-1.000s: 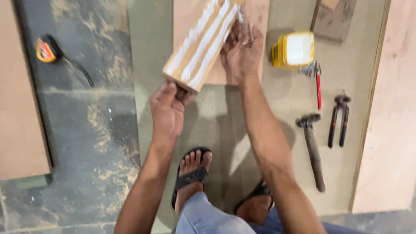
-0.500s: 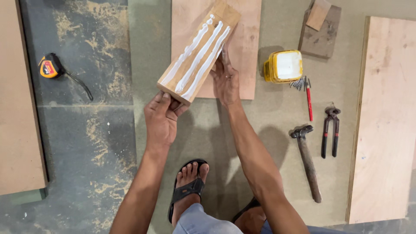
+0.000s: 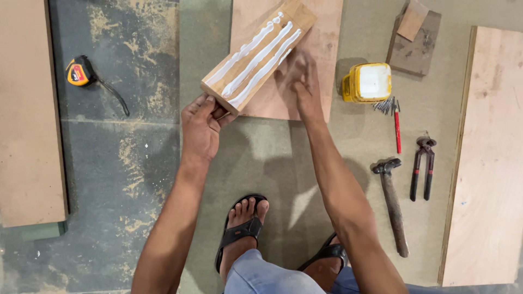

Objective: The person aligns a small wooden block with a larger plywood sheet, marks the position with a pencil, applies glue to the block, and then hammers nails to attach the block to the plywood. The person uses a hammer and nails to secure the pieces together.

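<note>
My left hand (image 3: 200,126) grips the near end of a long wooden strip (image 3: 256,54) that tilts up and away, with three white lines of glue along its upper face. My right hand (image 3: 301,84) lies just right of the strip, fingers spread flat on a square plywood piece (image 3: 321,49) on the floor. It holds nothing.
A yellow tub of white glue (image 3: 367,82) stands right of the plywood, with nails (image 3: 384,105), a red pencil (image 3: 397,128), a hammer (image 3: 392,201) and pincers (image 3: 423,166) near it. A tape measure (image 3: 79,73) lies at the left. Boards flank both sides (image 3: 30,109) (image 3: 487,163). My sandalled foot (image 3: 242,226) is below.
My right hand has come off the strip's far end and dropped onto the plywood beside it. The strip has stayed tilted in my left hand.
</note>
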